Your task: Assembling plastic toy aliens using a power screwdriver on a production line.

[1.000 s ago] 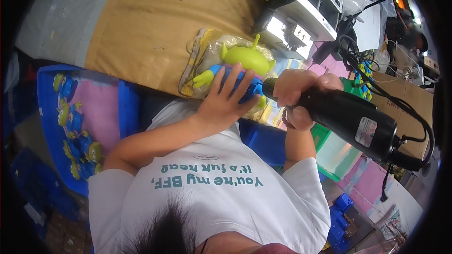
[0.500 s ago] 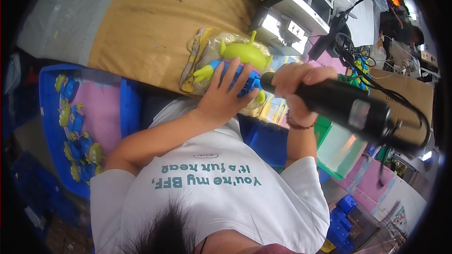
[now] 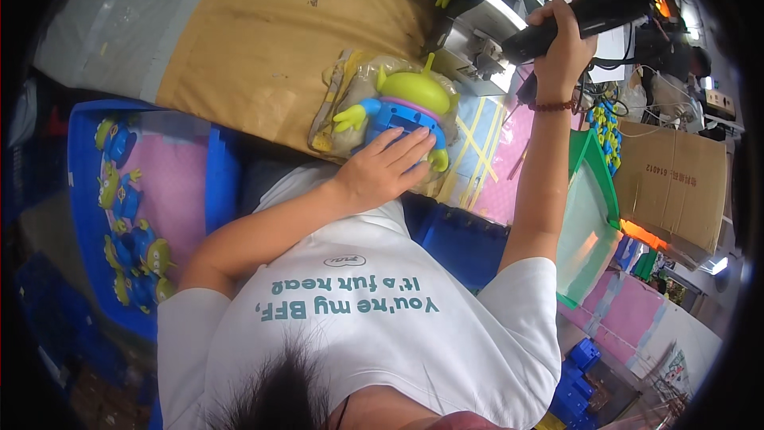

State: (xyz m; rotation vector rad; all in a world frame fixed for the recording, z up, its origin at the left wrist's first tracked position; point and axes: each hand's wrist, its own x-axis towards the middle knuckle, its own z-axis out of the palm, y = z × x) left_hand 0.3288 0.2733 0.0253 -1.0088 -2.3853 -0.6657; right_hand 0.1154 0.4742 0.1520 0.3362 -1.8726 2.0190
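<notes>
Left hand (image 3: 382, 171): flat, pressing the bagged alien toy (image 3: 406, 107) onto the counter (image 3: 263, 40). Right hand (image 3: 561, 40): clenched on a black tool (image 3: 581, 16), raised beyond the toy. Step: toy steadied; tool must descend.

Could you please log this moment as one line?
left hand: on green toy figure | right hand: gripping black power tool, raised

- My worktable (image 3: 263, 32) is covered in brown cardboard, with grey sheeting on its far left.
- At my left sits a blue crate (image 3: 219, 175) lined in pink.
- A cardboard box (image 3: 676, 183) stands at my right, beside a green-rimmed tray (image 3: 593, 215).
- Pink matting (image 3: 493, 167) with yellow tape lies under my bench.
- Cables (image 3: 637, 103) tangle at the far right.
</notes>
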